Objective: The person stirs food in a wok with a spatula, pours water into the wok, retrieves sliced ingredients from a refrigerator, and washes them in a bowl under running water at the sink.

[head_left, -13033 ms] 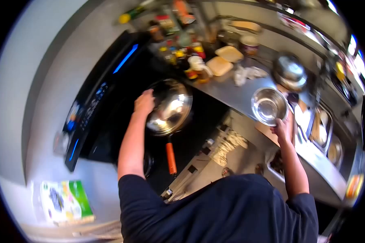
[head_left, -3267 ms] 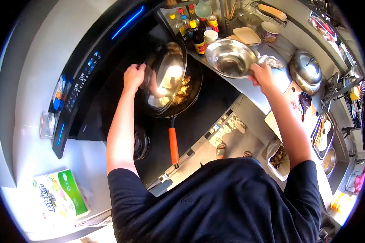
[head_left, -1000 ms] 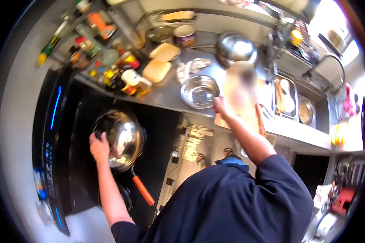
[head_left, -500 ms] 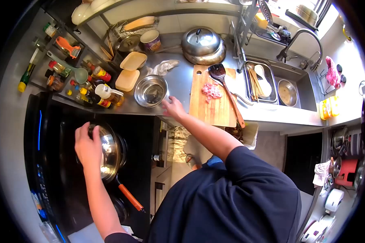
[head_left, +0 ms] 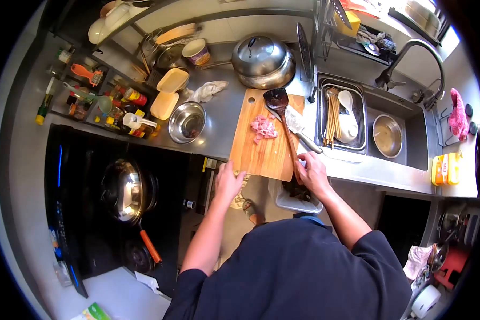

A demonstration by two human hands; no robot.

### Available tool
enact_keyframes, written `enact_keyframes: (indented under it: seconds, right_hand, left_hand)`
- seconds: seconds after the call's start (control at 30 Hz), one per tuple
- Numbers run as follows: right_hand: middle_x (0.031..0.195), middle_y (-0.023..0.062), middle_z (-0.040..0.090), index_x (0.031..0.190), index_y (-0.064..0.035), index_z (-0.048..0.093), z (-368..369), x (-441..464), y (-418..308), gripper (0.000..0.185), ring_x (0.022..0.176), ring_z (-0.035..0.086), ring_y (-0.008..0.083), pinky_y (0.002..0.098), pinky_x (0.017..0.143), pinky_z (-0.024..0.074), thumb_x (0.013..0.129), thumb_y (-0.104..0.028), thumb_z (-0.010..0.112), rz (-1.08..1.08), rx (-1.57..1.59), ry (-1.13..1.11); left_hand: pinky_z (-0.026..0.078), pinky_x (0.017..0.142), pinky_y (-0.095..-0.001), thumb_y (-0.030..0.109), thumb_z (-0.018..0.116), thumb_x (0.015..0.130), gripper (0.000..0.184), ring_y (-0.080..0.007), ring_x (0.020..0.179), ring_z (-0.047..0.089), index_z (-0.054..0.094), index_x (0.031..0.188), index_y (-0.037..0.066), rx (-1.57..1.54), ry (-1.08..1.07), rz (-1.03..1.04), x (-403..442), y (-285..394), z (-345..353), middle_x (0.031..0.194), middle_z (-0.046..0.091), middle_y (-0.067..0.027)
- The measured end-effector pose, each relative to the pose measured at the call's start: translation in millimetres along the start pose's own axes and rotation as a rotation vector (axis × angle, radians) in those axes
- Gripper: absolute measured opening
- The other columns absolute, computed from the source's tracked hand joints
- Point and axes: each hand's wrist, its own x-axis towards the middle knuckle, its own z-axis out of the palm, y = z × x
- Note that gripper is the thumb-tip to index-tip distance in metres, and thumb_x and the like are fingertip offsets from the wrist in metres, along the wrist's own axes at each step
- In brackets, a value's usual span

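Note:
A wooden cutting board (head_left: 244, 152) lies at the counter's front edge with chopped pink meat (head_left: 264, 128) on it. Across its right side rest a dark-headed spatula (head_left: 276, 98) with a long wooden handle and a cleaver (head_left: 295, 121) with a dark handle. My left hand (head_left: 229, 182) is at the board's front left corner, thumb and fingers apart, holding nothing I can see. At the front right corner, my right hand (head_left: 312, 173) has its fingers closed on the lower end of the spatula handle. Whether it also touches the board is unclear.
Left of the board stands a metal bowl (head_left: 187, 122). A lidded pan (head_left: 125, 192) sits on the black stove. Behind the board is a large lidded pot (head_left: 261, 61). To the right are a utensil basket (head_left: 364, 136) and a sink (head_left: 413, 149); a bin (head_left: 296, 200) stands below the counter.
My left hand has left the pan on the stove and come to the board's left corner. The right hand has moved from beside the bowl to the spatula handle. The view has shifted.

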Motion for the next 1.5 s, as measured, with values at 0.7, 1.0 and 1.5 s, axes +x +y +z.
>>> enact_keyframes:
  seconds: [0.7,1.0,1.5]
  right_hand:
    - [0.099,0.0168,0.061,0.112,-0.0025,0.063,33.1,34.2,-34.0,0.033,0.086,0.064,0.0342,0.0404,0.077,0.0536,0.082,-0.013,0.074,0.108,0.009,-0.259]
    - [0.122,0.0108,0.061,0.124,-0.0109,0.059,102.6,135.6,-48.6,0.062,0.121,0.054,0.0315,0.0444,0.1,0.0438,0.074,-0.039,0.08,-0.224,-0.373,-0.159]
    - [0.121,0.0118,0.053,0.123,-0.0133,0.06,141.0,149.3,-67.1,0.082,0.123,0.046,0.0313,0.0485,0.104,0.0342,0.062,-0.063,0.08,-0.189,-0.647,-0.251]
  left_hand:
    - [0.054,0.056,-0.0282,0.037,0.062,0.098,0.032,-0.0195,0.065,0.064,0.056,0.099,0.006,-1.535,0.418,-0.774,125.8,-155.8,-13.7,0.08,0.065,-0.0088]
    - [0.053,0.048,-0.0282,0.027,0.065,0.096,0.028,-0.0183,0.057,0.064,0.056,0.094,0.001,-1.32,0.361,-0.682,168.1,-184.5,-16.3,0.075,0.064,-0.0106]
    - [0.05,0.052,-0.0248,0.036,0.063,0.097,0.03,-0.013,0.06,0.059,0.057,0.087,0.009,-1.542,0.351,-0.7,153.3,-163.8,-16.0,0.072,0.06,-0.0031]
